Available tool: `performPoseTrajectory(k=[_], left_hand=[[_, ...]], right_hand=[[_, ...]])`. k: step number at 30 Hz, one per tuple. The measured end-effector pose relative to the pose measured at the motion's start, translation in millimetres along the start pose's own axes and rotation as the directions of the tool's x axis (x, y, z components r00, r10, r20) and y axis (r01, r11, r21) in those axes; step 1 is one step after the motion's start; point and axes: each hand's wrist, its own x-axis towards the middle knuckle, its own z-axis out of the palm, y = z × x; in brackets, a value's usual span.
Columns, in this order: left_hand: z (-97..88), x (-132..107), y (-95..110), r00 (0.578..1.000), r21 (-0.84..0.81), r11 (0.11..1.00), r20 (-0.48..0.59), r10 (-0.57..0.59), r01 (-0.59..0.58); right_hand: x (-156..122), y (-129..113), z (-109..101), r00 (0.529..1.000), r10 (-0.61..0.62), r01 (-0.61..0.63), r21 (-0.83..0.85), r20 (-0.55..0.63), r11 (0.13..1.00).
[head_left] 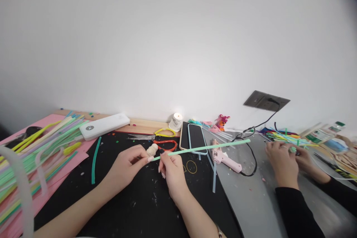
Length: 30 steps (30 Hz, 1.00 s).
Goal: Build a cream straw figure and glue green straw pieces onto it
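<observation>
My left hand (126, 165) is closed in a pinch on the near end of a long pale green straw (203, 148), over the black mat (131, 200). My right hand (172, 169) pinches the same straw just to the right of it. The straw runs up and to the right, past the phone (196, 137), to about the pink glue gun (225, 159). A small cream lump (152, 150) lies just behind my left fingertips.
A heap of coloured straws (33, 152) lies on pink paper at the left, with a white power bank (104, 125) behind. Scissors (164, 143), a lit candle (176, 121) and a teal straw (95, 160) lie near. Another person's hands (287, 160) work at the right among more straws.
</observation>
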Motion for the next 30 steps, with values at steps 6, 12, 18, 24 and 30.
performPoseTrajectory(k=[6, 12, 18, 24, 30], left_hand=[[2.1, -1, 5, 0.961, 0.075, 0.992, 0.265, 0.079, -0.103], [9.4, -5, -2, 0.911, 0.132, 0.984, 0.408, 0.055, -0.119], [6.3, -7, 9, 0.941, 0.199, 0.972, 0.334, 0.055, -0.128], [3.0, -5, 5, 0.981, 0.259, 0.954, 0.152, 0.117, -0.154], [4.7, -6, -2, 0.937, 0.327, 0.878, 0.124, 0.327, -0.35]], right_hand=[[-3, -7, -3, 0.991, -0.127, 0.135, -0.204, 0.052, 0.97], [-7, -5, -2, 0.959, -0.088, 0.183, -0.347, 0.27, 0.92], [-3, -14, -6, 0.986, -0.102, 0.146, -0.371, 0.136, 0.917], [1, -16, -8, 0.999, -0.049, 0.045, -0.255, -0.01, 0.966], [1, -4, 1, 0.997, 0.065, -0.063, 0.049, -0.042, 0.997]])
